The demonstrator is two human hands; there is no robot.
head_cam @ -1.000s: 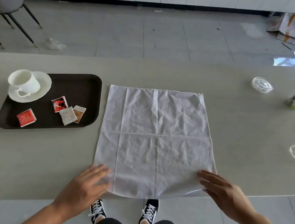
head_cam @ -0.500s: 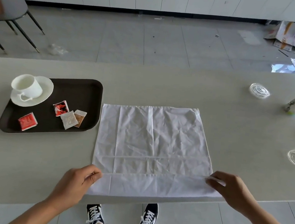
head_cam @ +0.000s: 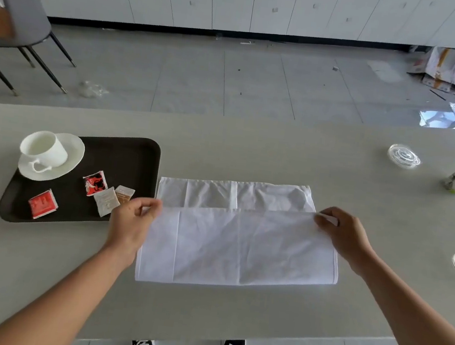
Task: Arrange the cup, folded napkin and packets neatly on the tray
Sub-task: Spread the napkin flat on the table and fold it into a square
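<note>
Table: napkin spans between left hand, right hand grips, corners pinched.

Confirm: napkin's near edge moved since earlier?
Yes. Left hand and right hand carried the napkin edge away from the person: from nearer than the tray's front rim to level with the packets.

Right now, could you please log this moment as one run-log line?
napkin: partly folded, beside tray | left hand: pinches one corner | right hand: pinches other corner | on tray: cup, four packets
</note>
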